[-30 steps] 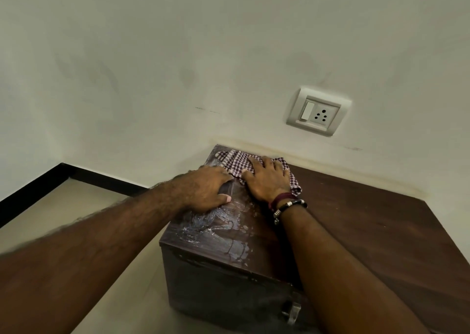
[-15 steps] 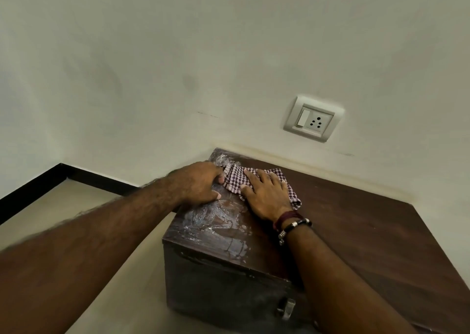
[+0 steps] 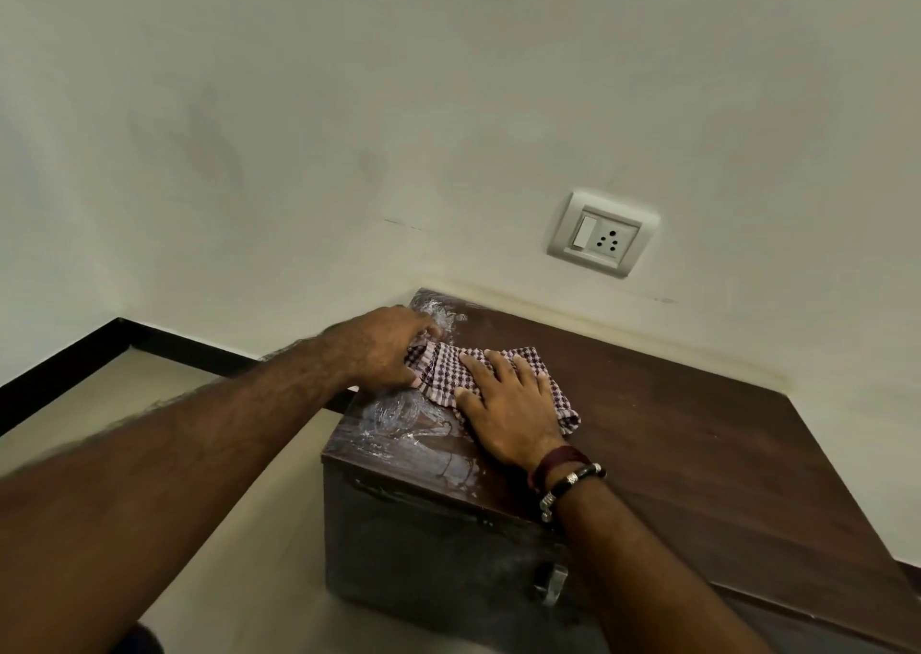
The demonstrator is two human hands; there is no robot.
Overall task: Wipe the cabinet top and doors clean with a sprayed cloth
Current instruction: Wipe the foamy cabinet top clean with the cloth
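Wall: pale plaster wall behind, socket plate above the cabinet's back edge
Cabinet top: dark wood cabinet top, wet streaks along its left edge and far left corner
Cloth: checked cloth lies flat near the far left corner of the cabinet top
Left hand: left hand, fingers curled onto the cloth's left end, gripping it
Right hand: right hand, fingers straight and spread, pressing the cloth down; bracelets at the wrist
Front: cabinet door with a metal handle near its right edge

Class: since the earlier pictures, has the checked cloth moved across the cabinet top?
Yes. The checked cloth has slid away from the cabinet top's back-left corner, toward the front, leaving smears there.
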